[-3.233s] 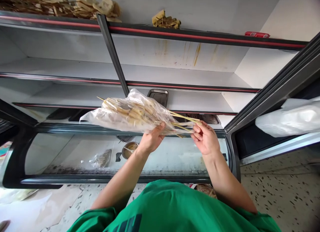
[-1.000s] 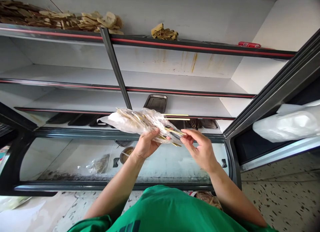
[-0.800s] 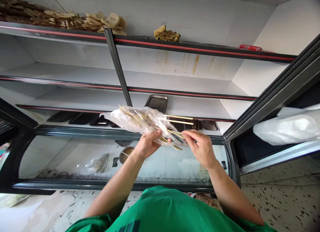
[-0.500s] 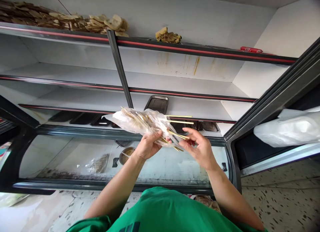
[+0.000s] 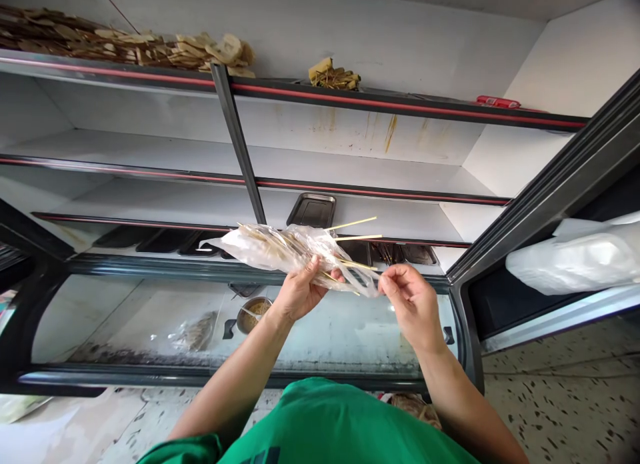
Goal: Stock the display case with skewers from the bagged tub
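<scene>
A clear plastic bag [image 5: 270,251] of skewers is held out in front of me, over the front edge of the display case. My left hand [image 5: 303,291] is closed around its lower middle, thumb on top. Several thin wooden sticks [image 5: 357,237] poke out of the bag's right end. My right hand [image 5: 410,301] pinches the stretched plastic at that end, thumb against curled fingers. What food is on the skewers inside is hard to make out through the plastic.
Skewered food [image 5: 125,41] is piled on the top shelf, with a smaller bundle [image 5: 333,76] further right. A metal tray [image 5: 312,211] lies on a lower shelf. Behind the glass are a bowl [image 5: 253,314] and another bag [image 5: 195,332]. White plastic bags [image 5: 570,261] hang at right.
My right hand has gone from loosely spread fingers by the sticks to a pinch on the bag's edge, pulling it rightward. My left hand keeps its hold.
</scene>
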The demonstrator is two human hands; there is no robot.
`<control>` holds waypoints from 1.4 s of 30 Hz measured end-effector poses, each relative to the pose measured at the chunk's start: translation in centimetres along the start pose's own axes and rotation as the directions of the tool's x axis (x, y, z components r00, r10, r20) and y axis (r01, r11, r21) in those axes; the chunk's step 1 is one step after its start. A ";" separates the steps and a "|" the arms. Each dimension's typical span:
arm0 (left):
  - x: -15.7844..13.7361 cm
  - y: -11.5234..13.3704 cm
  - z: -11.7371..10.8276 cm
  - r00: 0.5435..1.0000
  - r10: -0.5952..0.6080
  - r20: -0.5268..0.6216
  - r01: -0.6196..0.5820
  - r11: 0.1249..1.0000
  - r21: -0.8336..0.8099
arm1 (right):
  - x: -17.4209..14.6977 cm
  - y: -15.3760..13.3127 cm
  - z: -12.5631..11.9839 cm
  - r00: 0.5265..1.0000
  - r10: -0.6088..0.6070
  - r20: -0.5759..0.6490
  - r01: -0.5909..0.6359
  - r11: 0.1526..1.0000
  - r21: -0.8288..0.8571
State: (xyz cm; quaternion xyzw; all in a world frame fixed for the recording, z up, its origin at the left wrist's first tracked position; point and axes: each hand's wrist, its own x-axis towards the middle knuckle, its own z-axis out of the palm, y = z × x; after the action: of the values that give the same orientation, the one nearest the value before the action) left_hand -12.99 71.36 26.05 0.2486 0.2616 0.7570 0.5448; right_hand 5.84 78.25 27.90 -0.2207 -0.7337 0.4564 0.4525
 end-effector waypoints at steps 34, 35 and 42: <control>0.9 -0.6 1.4 0.994 -0.014 -0.107 0.012 1.000 -0.025 | 0.0 0.3 -0.5 0.927 0.320 0.197 -0.367 0.886 0.285; 1.0 -0.5 1.5 0.993 -0.018 -0.115 0.015 1.000 -0.027 | 0.0 0.4 -0.4 0.965 0.240 0.105 -0.254 0.957 0.143; 1.3 -0.6 1.1 0.983 -0.027 -0.181 0.016 0.998 -0.059 | 0.1 0.3 0.4 0.845 -0.522 0.116 0.487 0.661 -0.571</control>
State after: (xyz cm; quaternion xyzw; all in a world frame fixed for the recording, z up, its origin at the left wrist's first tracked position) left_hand -12.25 72.89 26.59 0.1600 0.2910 0.7777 0.5338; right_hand 5.40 78.27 27.56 -0.1490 -0.8554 0.0606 0.4924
